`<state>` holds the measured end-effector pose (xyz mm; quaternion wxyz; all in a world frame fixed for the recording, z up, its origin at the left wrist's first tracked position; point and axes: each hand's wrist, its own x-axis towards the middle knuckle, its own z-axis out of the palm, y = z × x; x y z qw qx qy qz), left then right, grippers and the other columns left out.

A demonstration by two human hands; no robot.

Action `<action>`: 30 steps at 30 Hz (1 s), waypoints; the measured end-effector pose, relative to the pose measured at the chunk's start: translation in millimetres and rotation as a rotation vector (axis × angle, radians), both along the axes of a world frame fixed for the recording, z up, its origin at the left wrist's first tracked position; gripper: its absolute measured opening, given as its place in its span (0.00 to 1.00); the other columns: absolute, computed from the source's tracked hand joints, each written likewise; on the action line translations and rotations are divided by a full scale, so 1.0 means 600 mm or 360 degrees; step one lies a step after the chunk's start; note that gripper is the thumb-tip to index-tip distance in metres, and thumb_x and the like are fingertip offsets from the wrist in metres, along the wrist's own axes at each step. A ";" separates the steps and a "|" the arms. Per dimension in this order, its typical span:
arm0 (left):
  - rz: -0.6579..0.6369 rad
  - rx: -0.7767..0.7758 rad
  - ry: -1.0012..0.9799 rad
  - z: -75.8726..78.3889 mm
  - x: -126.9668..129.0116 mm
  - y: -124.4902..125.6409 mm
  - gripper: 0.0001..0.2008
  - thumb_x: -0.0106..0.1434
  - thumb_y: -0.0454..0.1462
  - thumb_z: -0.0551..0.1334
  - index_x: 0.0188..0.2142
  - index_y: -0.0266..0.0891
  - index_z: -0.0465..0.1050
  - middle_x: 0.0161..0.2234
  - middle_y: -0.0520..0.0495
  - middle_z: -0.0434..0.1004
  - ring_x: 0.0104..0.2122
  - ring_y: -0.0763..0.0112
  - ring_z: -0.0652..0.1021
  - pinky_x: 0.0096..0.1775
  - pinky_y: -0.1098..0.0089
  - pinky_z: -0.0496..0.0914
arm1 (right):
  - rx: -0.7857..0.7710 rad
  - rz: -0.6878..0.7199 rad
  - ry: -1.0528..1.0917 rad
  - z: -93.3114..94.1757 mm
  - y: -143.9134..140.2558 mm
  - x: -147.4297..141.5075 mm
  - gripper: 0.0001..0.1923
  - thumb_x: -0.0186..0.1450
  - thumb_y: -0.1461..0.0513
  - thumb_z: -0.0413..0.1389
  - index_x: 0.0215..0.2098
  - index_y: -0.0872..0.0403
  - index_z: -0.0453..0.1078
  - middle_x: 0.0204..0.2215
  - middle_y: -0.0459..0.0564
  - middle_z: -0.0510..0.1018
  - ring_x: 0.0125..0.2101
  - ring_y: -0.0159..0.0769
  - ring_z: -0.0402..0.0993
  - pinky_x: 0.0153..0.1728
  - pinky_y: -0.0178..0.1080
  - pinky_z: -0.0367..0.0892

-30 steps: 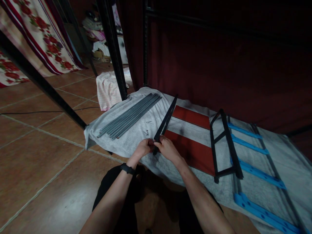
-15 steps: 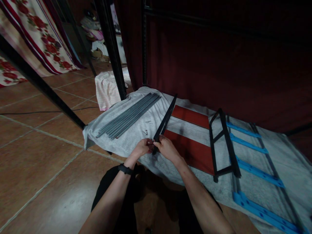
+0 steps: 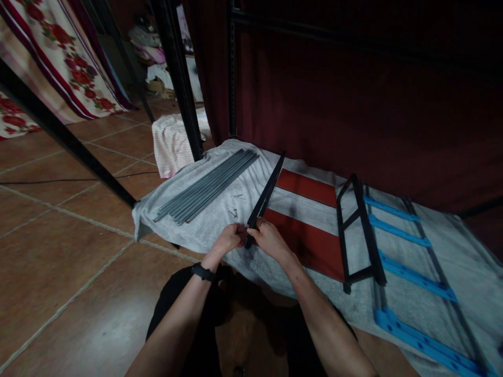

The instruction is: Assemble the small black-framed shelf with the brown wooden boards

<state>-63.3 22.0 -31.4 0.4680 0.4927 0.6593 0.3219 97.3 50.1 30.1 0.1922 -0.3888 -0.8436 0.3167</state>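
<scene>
A black metal frame (image 3: 266,191) stands on edge on the grey towel, its near end between my hands. My right hand (image 3: 268,235) is closed around that near end, thumb pointing left. Against the frame's left side, the fingers of my left hand (image 3: 231,238) are pinched together; whatever small thing they hold is too hidden to name. Several small screws (image 3: 234,212) lie on the cloth just beyond my left hand. Right of the frame are two flat red panels (image 3: 308,243), one nearer and one farther.
Several grey metal rods (image 3: 208,186) lie bundled at the left. A second black frame (image 3: 360,230) rests across the red panels' right end. Farther right are blue slotted bars (image 3: 416,280) over dark rods. Black metal posts (image 3: 176,78) rise around the towel-covered surface (image 3: 326,303).
The view has shifted very slightly. Both hands stay at the near end of the black frame, with no clear movement of the parts.
</scene>
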 end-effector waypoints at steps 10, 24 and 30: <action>-0.0013 -0.0013 -0.0029 0.003 0.006 0.005 0.08 0.49 0.23 0.56 0.24 0.35 0.68 0.17 0.57 0.65 0.18 0.79 0.69 0.23 0.79 0.63 | -0.0012 -0.0001 -0.0041 0.002 0.000 0.001 0.08 0.68 0.63 0.50 0.43 0.55 0.70 0.43 0.54 0.77 0.46 0.39 0.73 0.47 0.38 0.64; -0.0040 0.0012 -0.0045 -0.010 0.003 0.008 0.07 0.47 0.25 0.56 0.25 0.35 0.68 0.18 0.56 0.66 0.19 0.78 0.68 0.23 0.78 0.62 | -0.0012 0.0002 -0.0042 0.005 0.000 0.001 0.08 0.68 0.63 0.51 0.43 0.54 0.70 0.43 0.53 0.77 0.46 0.38 0.73 0.47 0.37 0.64; -0.0037 -0.0048 -0.0084 -0.002 0.001 0.003 0.05 0.52 0.28 0.56 0.26 0.35 0.70 0.20 0.53 0.70 0.20 0.76 0.71 0.25 0.76 0.64 | -0.0004 0.0014 -0.0017 0.002 0.000 0.001 0.09 0.68 0.63 0.51 0.44 0.55 0.70 0.44 0.54 0.77 0.46 0.39 0.73 0.47 0.38 0.64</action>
